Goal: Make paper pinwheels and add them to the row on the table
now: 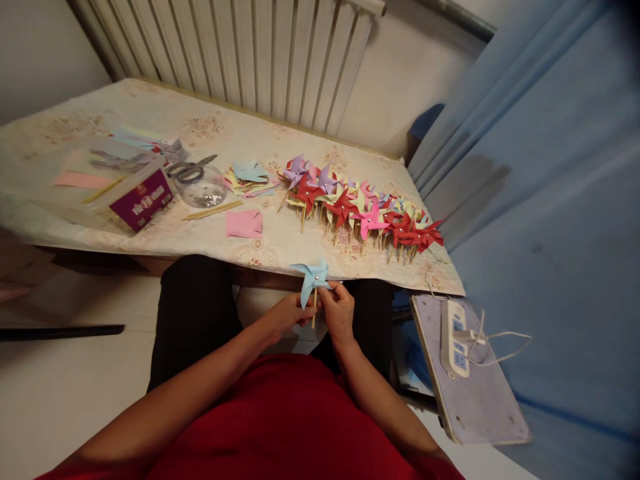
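Note:
A light blue paper pinwheel (312,280) with a shiny pin at its centre is held upright just off the table's front edge. My left hand (290,315) is closed on its thin wooden stick (314,313). The fingers of my right hand (339,308) pinch close to the pinwheel's lower right blade. On the table ahead lies a pink cut paper square (245,224). Finished pinwheels (370,217) in red, pink, purple and cream lie massed to the right, their sticks pointing towards me.
A cloth-covered table (295,247) holds a stack of cut papers (250,177), loose sticks (213,211), scissors (190,170), a clear dish of pins (205,192) and a plastic box with a purple label (145,200). At right, a power strip (456,340) lies on a small stand (487,400).

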The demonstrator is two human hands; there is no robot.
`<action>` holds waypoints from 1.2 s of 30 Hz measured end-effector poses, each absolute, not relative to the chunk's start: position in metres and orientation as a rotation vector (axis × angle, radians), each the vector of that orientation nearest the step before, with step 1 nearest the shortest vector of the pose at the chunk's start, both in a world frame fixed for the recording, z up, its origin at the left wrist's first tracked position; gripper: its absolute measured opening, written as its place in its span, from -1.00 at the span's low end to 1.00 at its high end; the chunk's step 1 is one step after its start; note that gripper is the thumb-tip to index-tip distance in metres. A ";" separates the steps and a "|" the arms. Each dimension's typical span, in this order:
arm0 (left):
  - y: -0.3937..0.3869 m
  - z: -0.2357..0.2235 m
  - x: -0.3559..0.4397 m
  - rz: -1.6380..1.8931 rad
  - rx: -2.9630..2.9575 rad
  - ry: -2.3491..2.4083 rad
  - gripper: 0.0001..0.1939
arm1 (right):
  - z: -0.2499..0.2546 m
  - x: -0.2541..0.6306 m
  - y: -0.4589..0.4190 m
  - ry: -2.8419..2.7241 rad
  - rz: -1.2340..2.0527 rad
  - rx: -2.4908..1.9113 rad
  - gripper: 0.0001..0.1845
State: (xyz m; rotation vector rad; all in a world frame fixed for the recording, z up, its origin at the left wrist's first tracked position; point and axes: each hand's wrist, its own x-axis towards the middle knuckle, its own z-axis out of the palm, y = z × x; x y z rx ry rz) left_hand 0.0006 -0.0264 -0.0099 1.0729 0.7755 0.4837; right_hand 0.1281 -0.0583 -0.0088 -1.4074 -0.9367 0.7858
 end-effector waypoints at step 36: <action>-0.031 -0.011 0.002 0.470 1.047 0.779 -0.77 | -0.017 0.132 -0.057 -0.999 0.659 -1.460 -0.82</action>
